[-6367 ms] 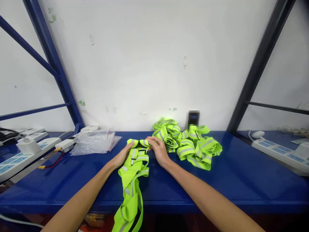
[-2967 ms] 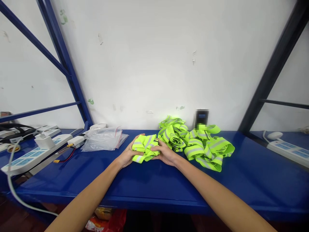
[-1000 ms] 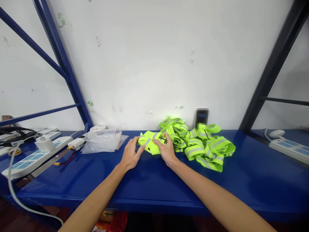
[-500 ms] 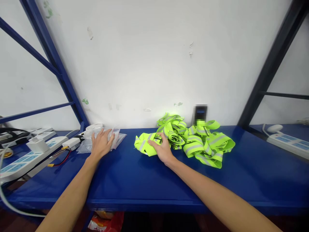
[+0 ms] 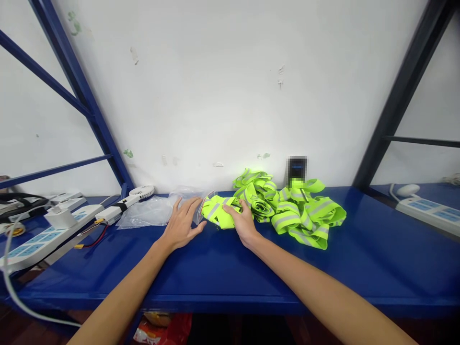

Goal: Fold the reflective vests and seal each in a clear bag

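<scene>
Left hand (image 5: 182, 223): palm down over the clear bag (image 5: 194, 191), fingers spread; whether any fingertip pinched the film could not be told.
Right hand (image 5: 244, 223): thumb on top, fingers curled behind, gripping the right end of the folded bundle (image 5: 217, 213).
Folded bundle: lay on the blue table (image 5: 223, 273) between the hands, left end at the bag's red-lined edge; overlap or mere touch unclear.
Bundle risk: judged likely to spring open if the right grip eased, no tie being visible.
Bag risk: film might have crumpled or slid, being thin and slick.
Heap risk: loops of the coiled heap (image 5: 257, 191), close by the right hand, could have snagged.
Strap: lime woven-looking webbing, grey central stripe; flat folds in the bundle, floppy loops in the looser heap (image 5: 305, 215).
Film: transparent, wrinkled, glossy.
</scene>
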Action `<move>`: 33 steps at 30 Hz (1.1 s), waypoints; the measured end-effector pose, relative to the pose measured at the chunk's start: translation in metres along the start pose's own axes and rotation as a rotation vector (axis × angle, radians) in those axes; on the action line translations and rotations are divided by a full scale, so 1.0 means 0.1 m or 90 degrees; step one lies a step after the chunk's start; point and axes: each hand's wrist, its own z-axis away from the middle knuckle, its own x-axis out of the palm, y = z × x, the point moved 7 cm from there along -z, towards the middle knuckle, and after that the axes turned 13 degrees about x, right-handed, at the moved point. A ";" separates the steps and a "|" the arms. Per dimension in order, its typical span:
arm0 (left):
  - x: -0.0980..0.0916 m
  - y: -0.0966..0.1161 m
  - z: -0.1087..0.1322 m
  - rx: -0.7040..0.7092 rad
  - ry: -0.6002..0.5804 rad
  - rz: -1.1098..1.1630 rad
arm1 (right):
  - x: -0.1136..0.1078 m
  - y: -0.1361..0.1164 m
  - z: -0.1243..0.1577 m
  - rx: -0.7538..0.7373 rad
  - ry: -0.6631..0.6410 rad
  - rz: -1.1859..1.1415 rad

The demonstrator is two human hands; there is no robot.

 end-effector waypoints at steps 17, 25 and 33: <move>-0.04 -0.05 0.02 -0.009 0.021 -0.040 | 0.08 -0.28 0.16 -0.212 -0.027 0.243; -0.02 0.00 0.00 0.032 0.003 -0.053 | 0.14 -0.37 0.34 -0.323 -0.003 0.330; 0.02 -0.01 0.00 0.040 -0.002 -0.032 | 0.06 -0.31 0.23 -0.282 0.025 0.273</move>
